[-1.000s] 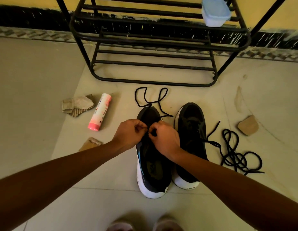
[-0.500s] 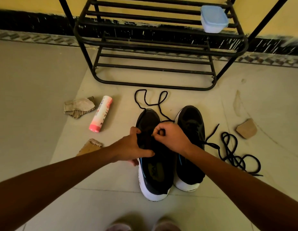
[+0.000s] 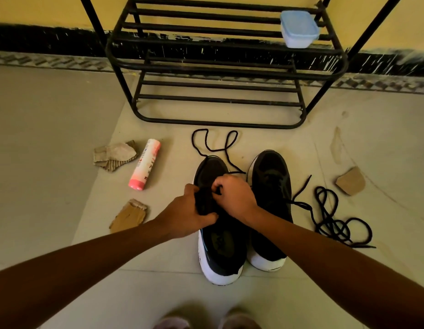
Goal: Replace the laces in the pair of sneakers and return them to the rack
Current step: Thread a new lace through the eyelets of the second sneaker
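Left sneaker | left hand grips its upper | right hand pinches lace

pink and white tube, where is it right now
In the head view the tube lies on its side at left, just right of a crumpled cardboard scrap and left of the left sneaker.

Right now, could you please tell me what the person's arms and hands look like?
The left arm and right arm are bare up to the picture's edge: no sleeves, watch or bracelet. The left hand and right hand wear no gloves, and no rings are visible.
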Demonstrator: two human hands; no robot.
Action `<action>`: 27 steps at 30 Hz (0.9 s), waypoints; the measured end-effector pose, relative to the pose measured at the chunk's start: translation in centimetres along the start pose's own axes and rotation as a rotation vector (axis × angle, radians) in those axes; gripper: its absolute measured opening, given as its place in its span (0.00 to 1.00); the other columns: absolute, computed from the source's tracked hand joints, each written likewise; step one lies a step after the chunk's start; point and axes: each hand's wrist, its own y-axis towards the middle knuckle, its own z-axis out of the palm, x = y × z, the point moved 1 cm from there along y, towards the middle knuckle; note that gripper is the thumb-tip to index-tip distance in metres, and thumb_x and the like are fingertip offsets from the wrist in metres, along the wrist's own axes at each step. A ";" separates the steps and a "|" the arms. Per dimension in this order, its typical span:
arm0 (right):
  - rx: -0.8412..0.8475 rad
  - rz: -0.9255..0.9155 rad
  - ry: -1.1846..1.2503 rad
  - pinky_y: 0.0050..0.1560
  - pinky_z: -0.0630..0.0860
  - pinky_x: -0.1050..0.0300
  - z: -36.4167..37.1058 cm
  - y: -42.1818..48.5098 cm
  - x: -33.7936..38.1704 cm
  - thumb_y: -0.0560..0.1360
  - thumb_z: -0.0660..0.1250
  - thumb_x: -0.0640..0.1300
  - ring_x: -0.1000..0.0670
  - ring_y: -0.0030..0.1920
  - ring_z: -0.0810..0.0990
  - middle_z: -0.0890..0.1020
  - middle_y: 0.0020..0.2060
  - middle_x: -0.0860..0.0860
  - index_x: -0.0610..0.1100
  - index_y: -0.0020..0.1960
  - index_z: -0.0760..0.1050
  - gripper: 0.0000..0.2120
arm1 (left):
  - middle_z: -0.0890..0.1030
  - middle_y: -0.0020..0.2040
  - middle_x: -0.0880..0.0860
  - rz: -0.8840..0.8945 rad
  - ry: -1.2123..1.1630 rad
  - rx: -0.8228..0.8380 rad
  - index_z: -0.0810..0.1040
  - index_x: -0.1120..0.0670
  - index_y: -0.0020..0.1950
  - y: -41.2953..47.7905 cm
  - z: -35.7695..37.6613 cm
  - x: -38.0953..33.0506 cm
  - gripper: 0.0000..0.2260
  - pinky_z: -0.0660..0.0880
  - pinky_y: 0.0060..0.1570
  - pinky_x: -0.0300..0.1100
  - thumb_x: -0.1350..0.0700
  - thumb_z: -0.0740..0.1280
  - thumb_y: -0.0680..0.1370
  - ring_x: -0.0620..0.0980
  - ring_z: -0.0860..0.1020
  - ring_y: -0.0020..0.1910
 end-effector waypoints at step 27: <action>0.933 -0.148 -0.109 0.35 0.66 0.73 -8.8 -5.6 -1.5 0.68 0.75 0.50 0.65 0.31 0.75 0.77 0.26 0.65 0.55 0.34 0.77 0.08 | 0.82 0.48 0.53 -0.158 -0.168 0.062 0.64 0.52 0.54 -0.3 0.1 0.1 0.18 0.79 0.43 0.39 0.44 0.68 0.74 0.47 0.82 0.36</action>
